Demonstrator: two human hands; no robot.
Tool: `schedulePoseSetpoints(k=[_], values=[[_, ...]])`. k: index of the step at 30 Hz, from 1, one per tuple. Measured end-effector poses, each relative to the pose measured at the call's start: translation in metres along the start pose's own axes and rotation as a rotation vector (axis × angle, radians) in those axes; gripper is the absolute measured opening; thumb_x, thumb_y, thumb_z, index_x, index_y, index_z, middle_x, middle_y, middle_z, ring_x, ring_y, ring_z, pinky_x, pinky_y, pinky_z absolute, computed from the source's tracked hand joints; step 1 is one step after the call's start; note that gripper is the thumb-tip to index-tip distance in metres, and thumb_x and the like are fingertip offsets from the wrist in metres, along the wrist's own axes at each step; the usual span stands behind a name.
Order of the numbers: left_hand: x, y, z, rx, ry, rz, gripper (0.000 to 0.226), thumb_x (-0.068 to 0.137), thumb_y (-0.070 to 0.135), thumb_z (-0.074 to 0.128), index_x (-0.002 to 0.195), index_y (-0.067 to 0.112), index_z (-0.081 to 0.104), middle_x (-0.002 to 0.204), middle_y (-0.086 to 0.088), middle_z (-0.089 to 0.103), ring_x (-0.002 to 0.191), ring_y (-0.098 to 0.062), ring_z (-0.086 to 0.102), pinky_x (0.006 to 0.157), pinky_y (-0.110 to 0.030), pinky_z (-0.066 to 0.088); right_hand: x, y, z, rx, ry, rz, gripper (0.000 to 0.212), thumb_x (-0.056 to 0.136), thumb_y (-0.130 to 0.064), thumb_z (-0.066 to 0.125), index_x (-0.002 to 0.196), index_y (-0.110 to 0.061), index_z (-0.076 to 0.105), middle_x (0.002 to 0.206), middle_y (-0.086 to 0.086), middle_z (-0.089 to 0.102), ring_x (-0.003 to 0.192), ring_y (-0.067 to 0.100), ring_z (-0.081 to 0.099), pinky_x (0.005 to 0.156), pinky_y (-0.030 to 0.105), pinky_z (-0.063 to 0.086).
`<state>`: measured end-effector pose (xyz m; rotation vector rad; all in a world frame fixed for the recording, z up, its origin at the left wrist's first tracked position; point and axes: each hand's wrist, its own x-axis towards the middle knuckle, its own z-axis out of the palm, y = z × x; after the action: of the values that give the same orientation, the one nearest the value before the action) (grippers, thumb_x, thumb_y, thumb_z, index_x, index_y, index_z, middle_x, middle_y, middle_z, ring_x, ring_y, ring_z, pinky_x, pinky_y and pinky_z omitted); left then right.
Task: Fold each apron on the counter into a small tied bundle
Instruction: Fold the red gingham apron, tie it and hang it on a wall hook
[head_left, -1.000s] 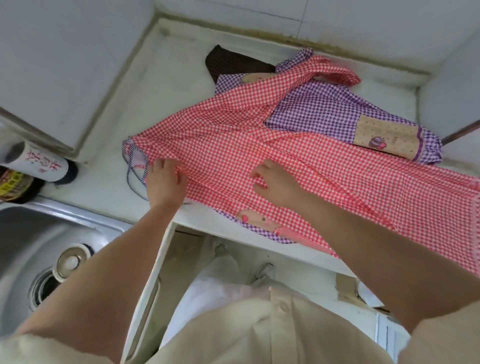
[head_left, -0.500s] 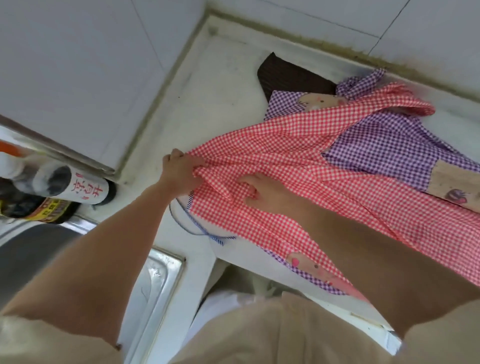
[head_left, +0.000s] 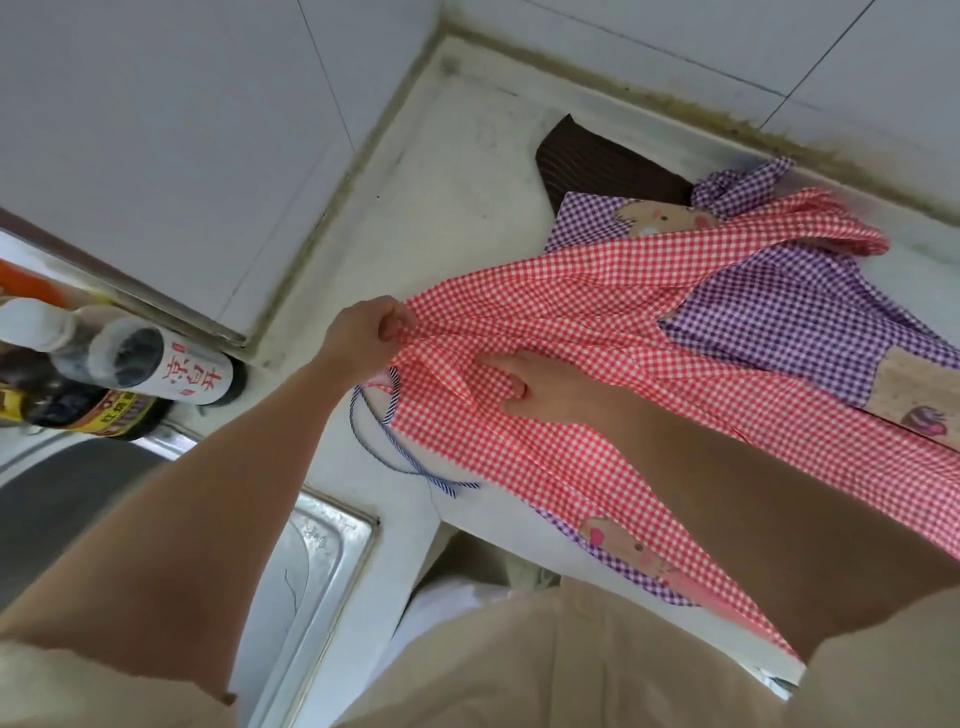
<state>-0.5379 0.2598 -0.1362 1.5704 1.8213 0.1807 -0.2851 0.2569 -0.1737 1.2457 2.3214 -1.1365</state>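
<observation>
A red-and-white checked apron (head_left: 597, 291) lies spread across the white counter (head_left: 441, 197), its right part hanging over the front edge. My left hand (head_left: 366, 332) grips the apron's left end in a fist and lifts it off the counter. My right hand (head_left: 540, 387) lies flat on the red cloth just right of that, fingers pointing left and partly tucked under a fold. A purple checked apron (head_left: 810, 306) with beige patches lies under the red one. A dark brown striped cloth (head_left: 597, 156) sits behind it. A blue-striped tie string (head_left: 395, 457) loops below my left hand.
Tiled walls close the counter's back and left corner. Dark sauce bottles (head_left: 135, 384) stand at the left beside a steel sink (head_left: 322, 551). The counter's front edge runs under my right forearm.
My left hand has gone from resting on the red apron's left end to gripping it and pulling it up and back. My right hand slid left on the cloth. The view shifted left.
</observation>
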Motion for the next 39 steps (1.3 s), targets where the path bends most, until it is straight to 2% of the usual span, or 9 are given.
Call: schedulePoseSetpoints(k=[2,8,14,19,22,25,28,35,39], values=[[-0.001,0.000,0.002,0.157,-0.003,0.088,0.035,0.079,0.006,0.063,0.106,0.028,0.071,0.083,0.005,0.057,0.086,-0.017,0.052,0.080,-0.031,0.045,-0.002,-0.002,0.000,-0.005,0.003,0.012,0.066,0.097,-0.037,0.053,0.154,-0.026,0.022,0.144,0.014,0.043,0.122,0.025,0.050,0.104,0.028,0.033],[-0.009,0.005,0.005,0.200,-0.076,0.148,0.025,0.076,0.006,0.067,0.070,0.026,0.053,0.069,0.009,0.052,0.074,-0.017,0.052,0.062,-0.027,0.037,-0.001,-0.006,-0.001,0.019,-0.017,0.037,0.065,0.096,-0.038,0.053,0.154,-0.027,0.024,0.148,0.013,0.040,0.129,0.028,0.045,0.111,0.035,0.031],[-0.009,0.000,0.001,0.128,0.327,0.135,0.024,0.078,-0.001,0.058,0.075,0.020,0.068,0.078,0.003,0.062,0.080,-0.020,0.056,0.067,-0.029,0.035,0.002,-0.007,0.001,0.056,-0.018,0.066,0.066,0.094,-0.033,0.055,0.153,-0.028,0.025,0.141,0.015,0.047,0.118,0.026,0.052,0.103,0.033,0.039],[-0.013,-0.010,0.009,0.431,0.490,0.324,0.029,0.068,-0.004,0.062,0.093,0.009,0.069,0.092,-0.013,0.058,0.091,-0.034,0.051,0.071,-0.036,0.034,-0.001,-0.008,0.004,-0.051,-0.046,0.065,0.075,0.095,-0.043,0.055,0.155,-0.036,0.010,0.152,0.015,0.028,0.124,0.026,0.048,0.108,0.036,0.039],[-0.016,-0.004,0.022,0.615,0.224,0.557,0.040,0.072,0.013,0.063,0.111,0.021,0.063,0.113,-0.007,0.057,0.109,-0.028,0.047,0.093,-0.044,0.038,-0.001,-0.008,0.006,-0.095,-0.058,0.061,0.081,0.094,-0.046,0.056,0.154,-0.039,0.001,0.154,0.016,0.022,0.120,0.026,0.050,0.104,0.037,0.044],[-0.024,0.001,0.028,0.750,-0.013,0.257,0.022,0.087,0.032,0.057,0.106,0.021,0.062,0.107,0.001,0.064,0.111,-0.024,0.051,0.103,-0.041,0.033,-0.006,-0.008,0.009,-0.097,-0.036,0.043,0.081,0.093,-0.045,0.057,0.154,-0.038,0.004,0.152,0.014,0.023,0.120,0.025,0.048,0.103,0.036,0.043],[-0.030,0.000,0.030,0.681,0.083,0.177,0.023,0.091,0.024,0.049,0.105,0.011,0.062,0.105,-0.007,0.065,0.107,-0.028,0.055,0.102,-0.044,0.036,-0.015,-0.006,0.014,-0.158,-0.007,0.037,0.076,0.094,-0.045,0.056,0.155,-0.034,0.012,0.152,0.010,0.027,0.127,0.024,0.042,0.110,0.036,0.037],[-0.030,0.042,0.062,0.435,0.187,0.486,0.018,0.090,0.016,0.052,0.104,0.009,0.060,0.104,-0.008,0.058,0.092,-0.024,0.056,0.081,-0.035,0.047,-0.070,0.008,0.016,0.246,0.398,0.077,0.033,0.091,-0.013,0.061,0.123,-0.022,0.064,0.096,-0.008,0.064,0.076,0.001,0.058,0.075,0.020,0.050],[-0.025,0.099,0.094,0.389,0.145,0.695,0.020,0.086,0.008,0.058,0.105,0.013,0.062,0.109,-0.005,0.057,0.086,-0.020,0.059,0.071,-0.034,0.054,-0.140,0.051,0.024,0.295,0.632,0.190,0.016,0.090,-0.011,0.061,0.101,-0.019,0.068,0.079,-0.016,0.061,0.061,-0.002,0.058,0.062,0.012,0.043]])
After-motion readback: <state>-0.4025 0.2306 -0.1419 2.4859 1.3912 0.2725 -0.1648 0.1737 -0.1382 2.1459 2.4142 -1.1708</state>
